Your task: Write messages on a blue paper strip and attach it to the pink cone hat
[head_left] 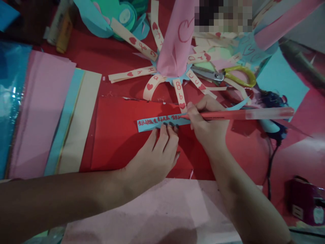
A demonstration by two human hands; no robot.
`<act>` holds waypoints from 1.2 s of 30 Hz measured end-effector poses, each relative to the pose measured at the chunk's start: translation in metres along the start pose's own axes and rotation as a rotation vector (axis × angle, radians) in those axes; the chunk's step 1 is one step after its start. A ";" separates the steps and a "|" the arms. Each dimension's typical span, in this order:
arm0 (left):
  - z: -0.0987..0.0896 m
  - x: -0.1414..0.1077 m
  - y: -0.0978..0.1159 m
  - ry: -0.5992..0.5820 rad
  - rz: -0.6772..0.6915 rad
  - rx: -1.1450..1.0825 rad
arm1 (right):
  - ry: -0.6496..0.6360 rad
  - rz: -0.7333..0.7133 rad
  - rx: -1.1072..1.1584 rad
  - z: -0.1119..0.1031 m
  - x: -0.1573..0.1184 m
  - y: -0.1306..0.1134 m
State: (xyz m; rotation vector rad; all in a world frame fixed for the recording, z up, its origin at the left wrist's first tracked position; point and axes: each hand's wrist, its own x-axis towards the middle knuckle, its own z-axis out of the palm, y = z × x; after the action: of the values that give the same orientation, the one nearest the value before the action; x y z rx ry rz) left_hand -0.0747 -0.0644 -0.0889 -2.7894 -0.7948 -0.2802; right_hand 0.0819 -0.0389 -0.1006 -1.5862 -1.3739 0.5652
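My right hand (210,130) grips a red pen (236,114) with a clear cap on its far end. The pen's tip touches a narrow light-blue paper strip (146,128) that carries red handwriting. Just below the writing, the fingertips of my left hand (159,154) rest on the strip's lower edge, fingers stretched out. Under the strip lies a red sheet (114,142). Beyond it stands a rolled pink paper tube (175,47) with a drawn heart. Cream strips with letters and red hearts fan out from its base, and the strip lettered "B b" (179,92) reaches close to my right hand.
Yellow-handled scissors (240,75) lie right of the tube. Stacked pink paper (43,112) and cream paper (82,115) lie at left. A dark cable (270,173) runs down the right side, near a purple box-like object (306,200). Green and blue cutouts (116,17) sit behind.
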 end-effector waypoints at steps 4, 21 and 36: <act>0.000 0.000 0.000 0.006 -0.001 -0.006 | 0.024 -0.018 -0.017 0.001 -0.001 0.000; 0.000 -0.001 -0.001 0.002 -0.003 -0.021 | 0.033 -0.012 -0.044 0.001 0.000 0.000; 0.000 -0.002 0.000 -0.003 0.003 -0.040 | 0.038 -0.002 -0.036 0.001 -0.001 -0.002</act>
State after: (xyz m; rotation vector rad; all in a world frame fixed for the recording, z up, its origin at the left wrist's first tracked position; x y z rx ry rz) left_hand -0.0761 -0.0651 -0.0889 -2.8289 -0.7944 -0.2952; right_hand 0.0799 -0.0392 -0.0995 -1.6162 -1.3638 0.5091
